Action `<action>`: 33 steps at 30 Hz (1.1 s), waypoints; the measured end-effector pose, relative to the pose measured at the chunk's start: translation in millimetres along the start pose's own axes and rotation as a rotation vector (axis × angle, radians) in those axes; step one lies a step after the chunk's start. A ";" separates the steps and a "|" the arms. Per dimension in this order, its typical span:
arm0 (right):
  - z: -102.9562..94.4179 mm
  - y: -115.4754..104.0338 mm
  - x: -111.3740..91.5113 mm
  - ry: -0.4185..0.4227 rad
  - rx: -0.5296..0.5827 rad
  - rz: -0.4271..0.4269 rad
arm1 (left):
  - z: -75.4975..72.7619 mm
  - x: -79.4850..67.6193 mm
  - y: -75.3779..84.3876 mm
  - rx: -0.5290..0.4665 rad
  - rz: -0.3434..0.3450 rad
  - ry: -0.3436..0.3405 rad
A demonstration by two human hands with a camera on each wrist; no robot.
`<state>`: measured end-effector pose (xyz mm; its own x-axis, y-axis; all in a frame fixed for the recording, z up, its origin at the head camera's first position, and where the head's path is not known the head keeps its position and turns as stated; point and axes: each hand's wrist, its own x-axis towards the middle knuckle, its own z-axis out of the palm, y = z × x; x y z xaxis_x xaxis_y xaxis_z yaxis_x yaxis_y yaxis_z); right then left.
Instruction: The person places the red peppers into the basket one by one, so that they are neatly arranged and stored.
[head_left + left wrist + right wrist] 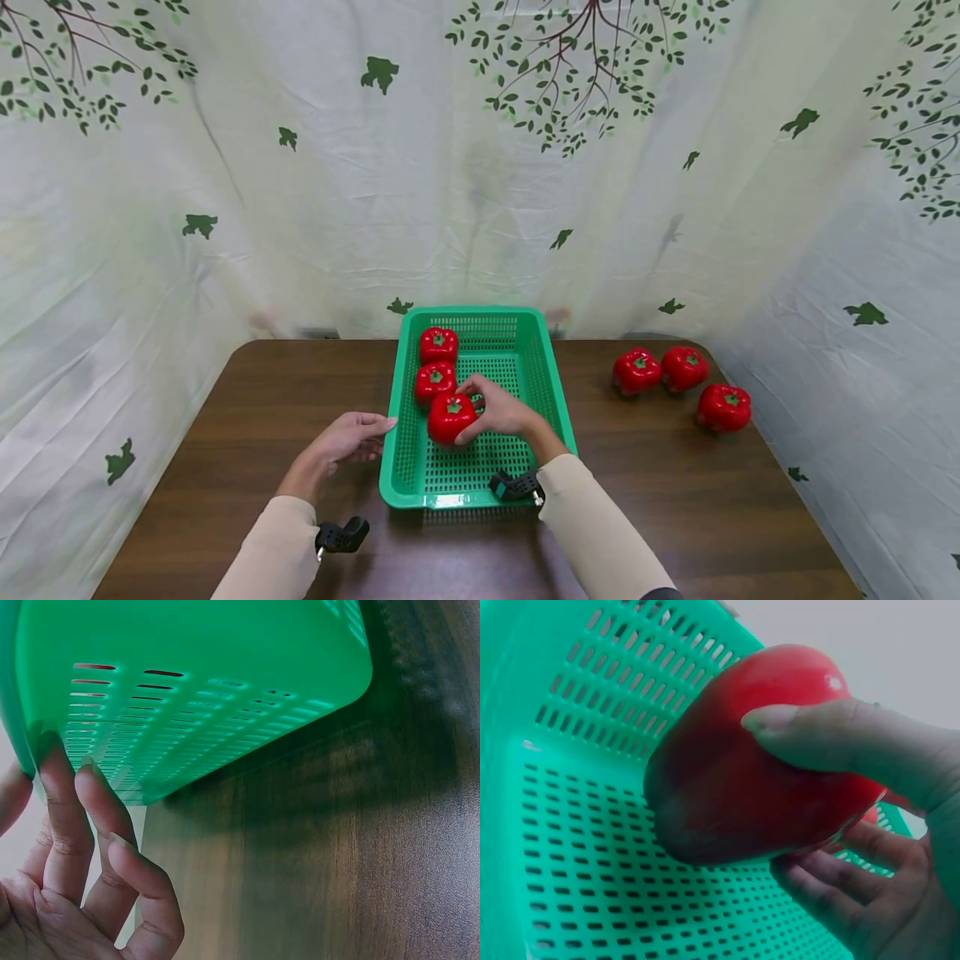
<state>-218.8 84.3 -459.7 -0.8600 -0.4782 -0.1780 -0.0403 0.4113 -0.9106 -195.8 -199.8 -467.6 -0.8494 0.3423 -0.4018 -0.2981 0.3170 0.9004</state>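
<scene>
My right hand grips a red bell pepper inside the green plastic basket. In the right wrist view the thumb presses one side of the pepper and the fingers curl round its other side, with the slotted basket floor below. Two more red bell peppers, a far one and a nearer one, sit in a row along the basket's left wall. My left hand pinches the basket's left rim; in the left wrist view its other fingers lie along the outer wall.
On the brown wooden table, three more red bell peppers stand at the right: one on the left, one behind and one nearer the edge. A leaf-patterned white cloth hangs behind and beside the table.
</scene>
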 end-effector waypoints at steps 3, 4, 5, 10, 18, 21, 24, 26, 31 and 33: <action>3.3 -2.0 0.6 0.005 -0.009 0.008 | 0.2 0.1 -0.6 -0.004 0.000 0.001; 4.5 -2.2 1.1 0.009 -0.010 0.011 | 0.2 0.1 -0.5 -0.003 0.000 0.002; 5.9 -2.5 1.4 0.013 -0.013 0.015 | 0.2 0.1 -0.5 -0.003 0.001 0.002; 13.1 -5.5 2.1 0.029 -0.018 0.034 | 0.2 -0.7 0.2 -0.009 0.001 0.006; 23.6 -11.0 1.6 0.075 -0.072 0.077 | 0.7 -1.5 1.0 -0.008 -0.006 0.011; 26.2 -11.3 2.3 0.083 -0.091 0.080 | 0.8 -1.9 1.0 -0.003 -0.004 0.009; 28.3 -12.2 2.3 0.086 -0.104 0.080 | 0.8 -2.2 1.0 -0.002 -0.001 0.008; 29.7 -13.4 2.3 0.084 -0.109 0.074 | 0.7 -2.3 1.0 -0.003 0.000 0.007; 33.2 -16.2 2.6 0.095 -0.117 0.079 | 0.4 -2.1 0.7 -0.006 0.003 0.007; 34.0 -17.9 2.7 0.104 -0.121 0.097 | 0.3 -2.1 0.6 -0.009 0.005 0.006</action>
<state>-203.1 49.2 -456.6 -0.9106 -0.3514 -0.2174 -0.0101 0.5449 -0.8384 -194.1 -200.0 -466.2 -0.8532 0.3388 -0.3965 -0.2979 0.3075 0.9037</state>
